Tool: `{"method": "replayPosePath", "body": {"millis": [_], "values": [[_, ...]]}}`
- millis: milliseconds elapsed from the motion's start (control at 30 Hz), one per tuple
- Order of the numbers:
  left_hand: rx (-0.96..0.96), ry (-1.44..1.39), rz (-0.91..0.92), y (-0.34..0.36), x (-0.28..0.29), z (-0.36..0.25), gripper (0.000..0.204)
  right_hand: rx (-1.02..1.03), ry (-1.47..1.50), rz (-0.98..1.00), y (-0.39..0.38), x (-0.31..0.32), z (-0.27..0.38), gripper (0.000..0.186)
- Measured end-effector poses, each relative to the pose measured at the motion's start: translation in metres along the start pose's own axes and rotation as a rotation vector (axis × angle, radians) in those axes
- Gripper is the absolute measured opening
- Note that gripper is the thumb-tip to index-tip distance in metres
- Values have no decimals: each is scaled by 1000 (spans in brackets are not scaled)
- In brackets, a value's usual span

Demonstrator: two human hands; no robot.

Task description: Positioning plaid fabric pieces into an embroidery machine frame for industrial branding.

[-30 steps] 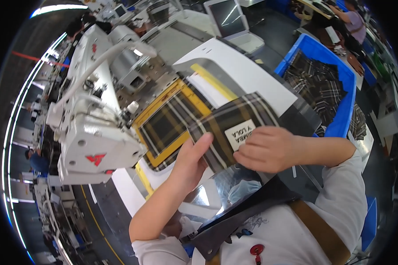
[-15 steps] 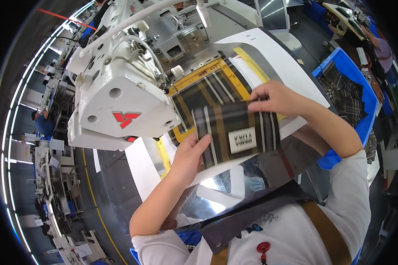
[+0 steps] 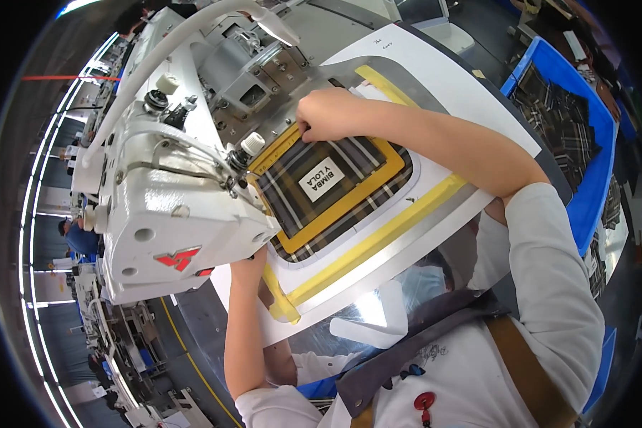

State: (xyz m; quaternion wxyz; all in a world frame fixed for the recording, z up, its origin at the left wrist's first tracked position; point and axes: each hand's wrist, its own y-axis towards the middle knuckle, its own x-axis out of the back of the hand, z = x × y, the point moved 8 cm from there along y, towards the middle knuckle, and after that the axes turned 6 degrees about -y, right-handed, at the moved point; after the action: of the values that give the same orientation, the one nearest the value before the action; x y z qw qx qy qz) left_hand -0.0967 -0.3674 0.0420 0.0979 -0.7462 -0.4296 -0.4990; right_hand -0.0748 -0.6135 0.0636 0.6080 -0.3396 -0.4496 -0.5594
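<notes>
Plaid cloth [image 3: 278, 197] in dark brown, grey and white lies flat beneath a yellow rectangular frame [image 3: 335, 214], showing through its opening and past its near edge. On the cloth sits a white rectangular label [image 3: 322, 181] with dark printing. My right hand [image 3: 328, 114] is closed, fingers curled down at the far edge of the frame; whatever it pinches is hidden under the fingers. Low beside the head of a white sewing machine [image 3: 171, 214], my left hand [image 3: 248, 262] reaches to the frame's left side, its fingers covered by the machine.
Around the frame lie white sheeting and yellow tape strips [image 3: 378, 246]. A blue bin [image 3: 581, 85] of plaid pieces stands at the right. Across the far side stretches the machine's metal carriage [image 3: 264, 78], under a bent white lamp arm [image 3: 157, 53].
Both hands have let go of the labelled plaid cloth, which now lies flat inside the frame. My right hand went to the far edge, my left down beside the machine head. The view shifted.
</notes>
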Motion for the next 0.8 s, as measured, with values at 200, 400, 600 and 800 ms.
{"method": "replayPosePath", "body": {"millis": [200, 400, 600, 800], "values": [[-232, -72, -45, 28, -28, -27, 50, -30, 87, -2, -8, -7, -9, 13], [-158, -160, -30, 26, -29, -14, 50, 481, -16, -174, -63, -16, 70, 15], [-238, -180, -52, 20, -23, -16, 25, 647, 92, -102, -91, -49, 105, 26], [-107, -301, 69, 6, -39, 23, 39, 618, 117, -120, -93, -50, 103, 30]]}}
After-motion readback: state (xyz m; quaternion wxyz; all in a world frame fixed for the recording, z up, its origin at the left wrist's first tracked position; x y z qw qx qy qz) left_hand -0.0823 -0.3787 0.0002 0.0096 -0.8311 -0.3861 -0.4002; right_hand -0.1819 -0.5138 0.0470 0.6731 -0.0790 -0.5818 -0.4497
